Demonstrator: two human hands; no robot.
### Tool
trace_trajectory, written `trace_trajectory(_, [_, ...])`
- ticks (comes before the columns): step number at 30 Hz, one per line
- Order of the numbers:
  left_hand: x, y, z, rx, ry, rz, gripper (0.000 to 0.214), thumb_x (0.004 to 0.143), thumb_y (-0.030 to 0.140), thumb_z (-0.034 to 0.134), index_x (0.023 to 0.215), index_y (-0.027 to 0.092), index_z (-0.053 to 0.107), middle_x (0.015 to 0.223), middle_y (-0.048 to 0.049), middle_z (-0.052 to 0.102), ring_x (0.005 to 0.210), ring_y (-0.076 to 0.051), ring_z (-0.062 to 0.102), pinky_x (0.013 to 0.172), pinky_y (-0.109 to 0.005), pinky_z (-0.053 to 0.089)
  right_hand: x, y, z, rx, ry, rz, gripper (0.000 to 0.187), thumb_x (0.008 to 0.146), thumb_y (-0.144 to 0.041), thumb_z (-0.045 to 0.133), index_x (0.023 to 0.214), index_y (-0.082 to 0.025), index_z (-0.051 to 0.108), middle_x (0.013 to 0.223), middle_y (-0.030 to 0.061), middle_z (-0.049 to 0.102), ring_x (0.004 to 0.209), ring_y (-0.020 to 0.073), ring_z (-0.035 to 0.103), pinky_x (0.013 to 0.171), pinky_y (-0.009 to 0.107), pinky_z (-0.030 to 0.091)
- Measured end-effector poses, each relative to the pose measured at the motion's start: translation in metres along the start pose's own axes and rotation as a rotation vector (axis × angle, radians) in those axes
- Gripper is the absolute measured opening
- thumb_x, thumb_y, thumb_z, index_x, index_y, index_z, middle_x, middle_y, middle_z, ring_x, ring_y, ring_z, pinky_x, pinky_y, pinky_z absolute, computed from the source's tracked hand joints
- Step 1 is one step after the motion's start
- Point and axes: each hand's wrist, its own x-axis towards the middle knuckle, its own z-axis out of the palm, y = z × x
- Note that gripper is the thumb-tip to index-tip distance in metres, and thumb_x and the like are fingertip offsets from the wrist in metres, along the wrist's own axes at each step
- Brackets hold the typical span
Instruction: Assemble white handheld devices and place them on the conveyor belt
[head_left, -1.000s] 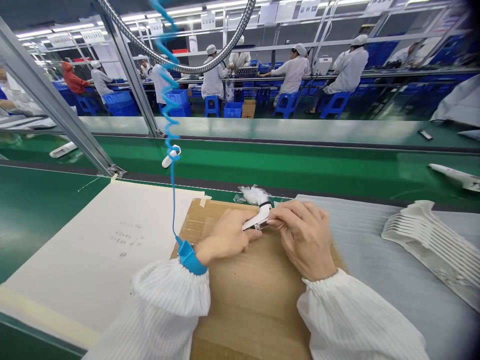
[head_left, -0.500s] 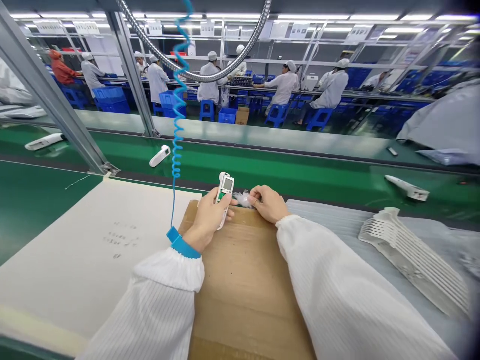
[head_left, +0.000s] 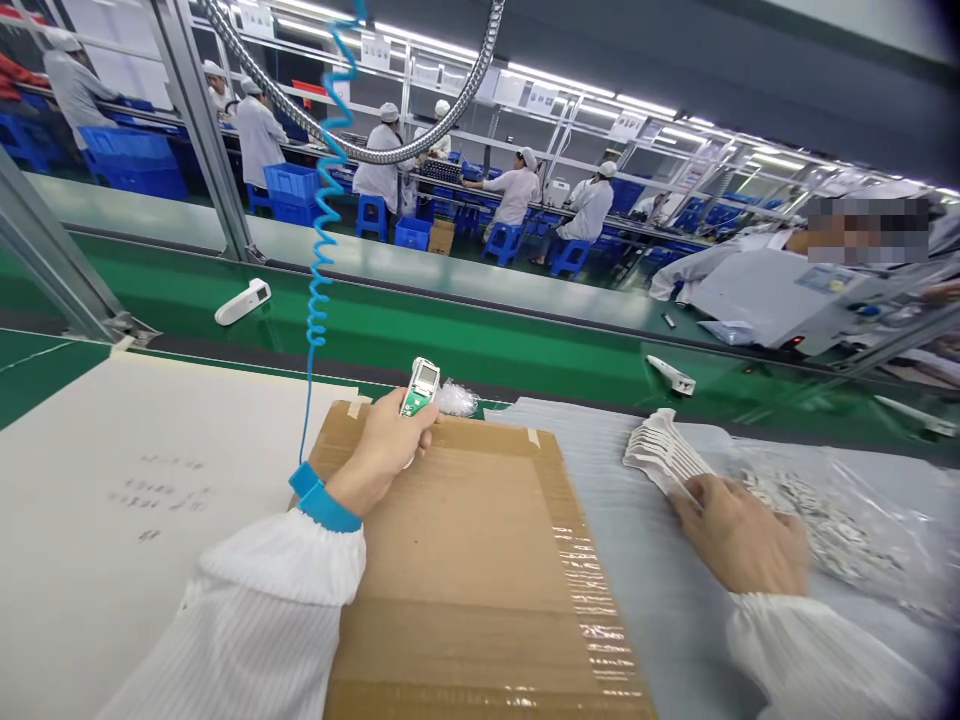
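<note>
A white handheld device (head_left: 420, 388) with a small screen and exposed green board stood upright in the left hand (head_left: 382, 450), its fingers (head_left: 397, 415) curled closely round the lower body, the screen end rising above them. Crumpled clear plastic (head_left: 456, 398) lay just beside it, beyond the far edge of a cardboard sheet (head_left: 450, 560). The right hand (head_left: 739, 535), well apart on grey foam (head_left: 600, 470), touched stacked white plastic casings (head_left: 664, 450); whether it gripped them could not be told.

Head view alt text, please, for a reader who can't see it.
The left hand holds up a white handheld device with a green circuit board over a brown cardboard sheet. The right hand touches a stack of white plastic shells.
</note>
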Motion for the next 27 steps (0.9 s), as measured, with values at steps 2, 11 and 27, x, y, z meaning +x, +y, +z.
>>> trace_trajectory(2, [-0.001, 0.000, 0.000, 0.010, -0.054, 0.023, 0.013, 0.090, 0.029, 0.062, 0.087, 0.017, 0.057, 0.062, 0.0031, 0.055, 0.049, -0.007, 0.046, 0.046, -0.020, 0.032, 0.003, -0.001, -0.008, 0.070, -0.054, 0.008, 0.033, 0.085, -0.049, 0.057, 0.058, -0.031, 0.051, 0.058, 0.0093, 0.063, 0.049, 0.0301, 0.058, 0.051, 0.045, 0.033])
trace_trajectory(11, [-0.006, -0.003, 0.005, 0.046, -0.204, 0.099, 0.040, 0.087, 0.056, 0.065, 0.098, 0.018, 0.059, 0.072, 0.0016, 0.058, 0.055, -0.007, 0.046, 0.049, -0.021, 0.033, 0.049, -0.163, -0.070, 1.384, -0.433, 0.175, 0.035, 0.077, -0.056, 0.076, 0.094, -0.027, 0.068, 0.087, 0.0054, 0.071, 0.074, 0.0221, 0.065, 0.064, 0.037, 0.054])
trace_trajectory(27, [0.009, -0.020, 0.003, 0.326, 0.043, 0.253, 0.037, 0.101, 0.049, 0.042, 0.116, 0.023, 0.063, 0.104, -0.0052, 0.071, 0.092, -0.019, 0.065, 0.078, -0.029, 0.048, 0.029, -0.243, -0.016, 2.001, -0.561, 0.238, 0.047, 0.081, -0.053, 0.078, 0.116, -0.025, 0.065, 0.121, 0.0079, 0.073, 0.110, 0.0256, 0.068, 0.101, 0.045, 0.052])
